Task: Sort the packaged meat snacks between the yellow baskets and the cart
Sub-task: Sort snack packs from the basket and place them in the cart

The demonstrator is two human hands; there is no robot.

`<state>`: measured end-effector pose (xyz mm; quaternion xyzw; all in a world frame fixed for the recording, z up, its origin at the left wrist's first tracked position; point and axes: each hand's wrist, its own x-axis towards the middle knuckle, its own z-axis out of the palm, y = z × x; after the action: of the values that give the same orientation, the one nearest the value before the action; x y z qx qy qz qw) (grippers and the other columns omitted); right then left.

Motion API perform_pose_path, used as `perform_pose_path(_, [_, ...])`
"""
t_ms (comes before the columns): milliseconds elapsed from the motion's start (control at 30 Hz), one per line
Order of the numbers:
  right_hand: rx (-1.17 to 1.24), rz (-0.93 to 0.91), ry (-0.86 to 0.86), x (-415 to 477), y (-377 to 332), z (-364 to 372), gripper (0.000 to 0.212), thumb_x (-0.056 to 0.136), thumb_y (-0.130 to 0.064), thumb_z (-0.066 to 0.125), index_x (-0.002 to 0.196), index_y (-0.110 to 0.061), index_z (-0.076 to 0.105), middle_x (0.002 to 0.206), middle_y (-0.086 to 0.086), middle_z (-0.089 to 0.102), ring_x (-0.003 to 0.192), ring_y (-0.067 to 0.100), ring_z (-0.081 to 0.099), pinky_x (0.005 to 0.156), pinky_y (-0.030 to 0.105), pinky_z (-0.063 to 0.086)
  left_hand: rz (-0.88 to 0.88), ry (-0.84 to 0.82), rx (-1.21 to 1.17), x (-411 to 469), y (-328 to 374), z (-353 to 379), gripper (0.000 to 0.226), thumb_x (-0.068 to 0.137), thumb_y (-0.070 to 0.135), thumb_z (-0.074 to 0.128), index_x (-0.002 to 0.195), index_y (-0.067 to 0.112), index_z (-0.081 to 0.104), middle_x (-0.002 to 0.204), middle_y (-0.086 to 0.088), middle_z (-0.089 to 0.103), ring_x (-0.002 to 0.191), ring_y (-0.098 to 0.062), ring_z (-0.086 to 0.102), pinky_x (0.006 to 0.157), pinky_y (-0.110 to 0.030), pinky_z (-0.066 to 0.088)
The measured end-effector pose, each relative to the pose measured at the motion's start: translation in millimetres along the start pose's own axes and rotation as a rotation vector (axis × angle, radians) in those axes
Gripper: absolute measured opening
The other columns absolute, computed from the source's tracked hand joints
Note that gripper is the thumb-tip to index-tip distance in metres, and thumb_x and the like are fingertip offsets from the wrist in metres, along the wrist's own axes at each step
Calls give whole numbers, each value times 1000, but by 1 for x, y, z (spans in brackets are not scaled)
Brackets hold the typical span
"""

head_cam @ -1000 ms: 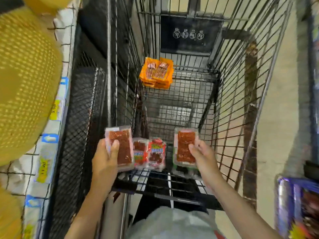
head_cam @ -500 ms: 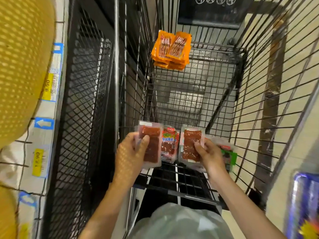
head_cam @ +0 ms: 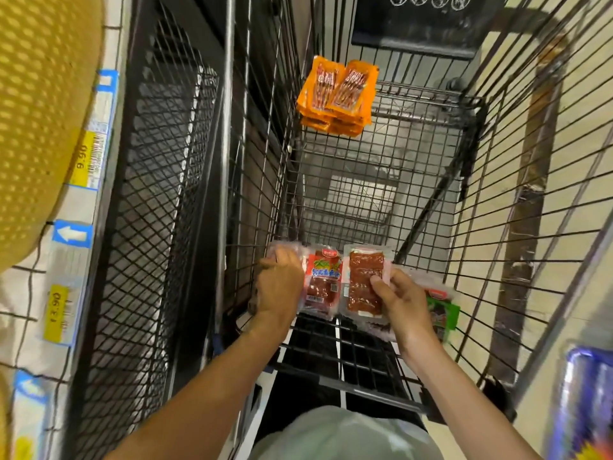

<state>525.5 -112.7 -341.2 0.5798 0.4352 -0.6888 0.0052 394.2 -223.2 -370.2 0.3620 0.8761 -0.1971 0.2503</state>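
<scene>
I look down into a black wire cart (head_cam: 497, 200). My right hand (head_cam: 403, 302) pinches a clear pack of red-brown meat slices (head_cam: 363, 280) over the cart's near end, thumb on its face. My left hand (head_cam: 280, 282) lies knuckles up over another clear pack (head_cam: 282, 249), of which only the top edge shows. Between the two lies a red-labelled meat pack (head_cam: 321, 280). A green-labelled pack (head_cam: 442, 310) sits to the right of my right hand. Several orange packs (head_cam: 336, 96) are stacked at the cart's far left. A yellow basket (head_cam: 39, 104) fills the upper left.
A black mesh shelf frame (head_cam: 149, 227) stands between the basket and the cart. Yellow price tags (head_cam: 88, 157) line the shelf edge on the left. A blue packaged item (head_cam: 583, 403) is at the lower right. The cart's middle floor is bare wire.
Both hands have come down and inward toward the cart's near end. My left hand has turned over its pack and now covers it; the right still holds its pack.
</scene>
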Motion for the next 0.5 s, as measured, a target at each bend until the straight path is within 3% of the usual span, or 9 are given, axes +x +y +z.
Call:
perform_pose_path(67, [-13,10,-7,2,1,0,15,93,-16,54,93,-29,60,101,1,69,91,15,67,82,38,55,26,-79,-25,-1,2,9,37,95,0,43,132,-6,36,121,-16,45,98,-21,57,65,-20,55])
perform_pose_path(167, [-32,-13,-28,4,3,1,16,92,-16,56,92,-31,60,98,-2,70,90,12,67,79,33,55,22,-177,-131,-3,0,16,40,96,2,44,135,-4,35,125,-13,39,101,-17,47,79,-24,53])
perform_pose_path(233, [-28,-23,-44,6,3,0,16,91,-15,57,92,-30,61,96,-5,71,88,10,68,78,29,54,83,-135,-134,-6,-3,18,58,94,4,50,144,-3,21,143,-19,27,118,-21,43,86,-27,53])
perform_pose_path(333, [-72,-55,-62,8,5,0,17,89,-14,59,92,-31,62,98,-9,71,87,2,67,69,19,50,60,-124,-240,-6,-12,12,75,95,24,53,149,3,4,149,-18,20,131,-26,38,95,-29,48])
perform_pose_path(400, [-120,-103,-62,10,6,0,20,87,-12,62,90,-31,63,98,-12,69,92,3,65,72,20,50,51,-148,-369,-5,-18,7,81,90,31,61,148,10,10,147,-14,25,128,-25,42,94,-31,46])
perform_pose_path(500, [-262,-344,-5,14,9,4,28,77,-8,73,82,-34,66,94,-14,62,94,6,58,86,24,48,78,-170,-449,-3,-23,4,83,81,24,73,144,15,20,141,-10,33,119,-23,50,92,-33,47])
